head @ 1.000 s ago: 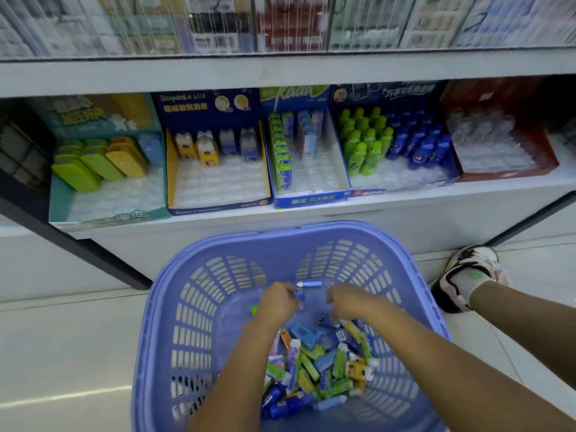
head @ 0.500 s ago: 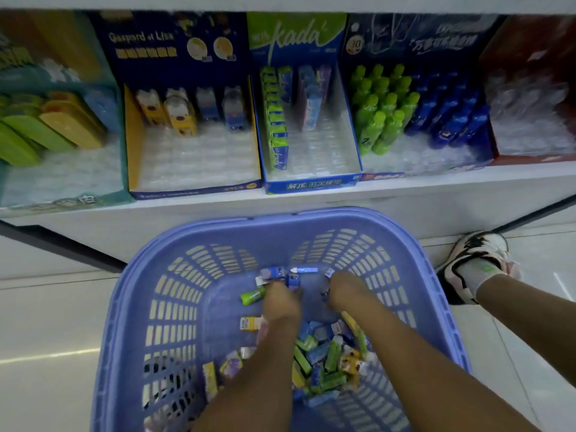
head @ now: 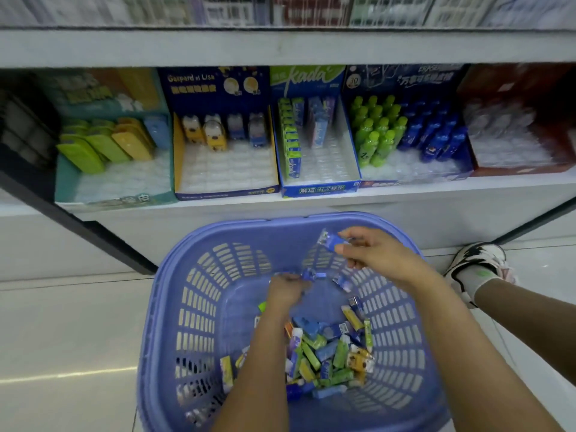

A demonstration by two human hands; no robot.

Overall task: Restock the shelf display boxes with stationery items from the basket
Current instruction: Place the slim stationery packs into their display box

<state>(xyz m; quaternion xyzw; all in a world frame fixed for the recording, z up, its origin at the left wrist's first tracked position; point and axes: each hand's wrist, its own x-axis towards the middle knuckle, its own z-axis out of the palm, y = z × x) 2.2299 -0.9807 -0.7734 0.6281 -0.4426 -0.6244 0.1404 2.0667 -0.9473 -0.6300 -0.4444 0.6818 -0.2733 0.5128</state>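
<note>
A purple plastic basket (head: 187,307) stands on the floor below the shelf, with a heap of small stationery packs (head: 327,350) in blue, green and yellow on its bottom. My right hand (head: 371,257) is raised near the basket's far rim and pinches a blue pack (head: 332,240) between thumb and fingers. My left hand (head: 286,291) is lower inside the basket, its fingers curled round another small blue pack (head: 311,274). On the shelf, the Kada display box (head: 321,190) holds a row of green packs along its left side and a few blue ones at the back.
Other display boxes line the shelf: a teal box (head: 115,198) with green and yellow cases, a Gaspard et Lisa box (head: 227,194) with figures, a box of green and blue bottles (head: 405,132), a red box (head: 523,169). A sneakered foot (head: 477,266) stands right of the basket.
My right hand has risen from the basket's bottom to its far rim with a blue pack. My left hand stays low and now grips a blue pack. The camera has tilted up.
</note>
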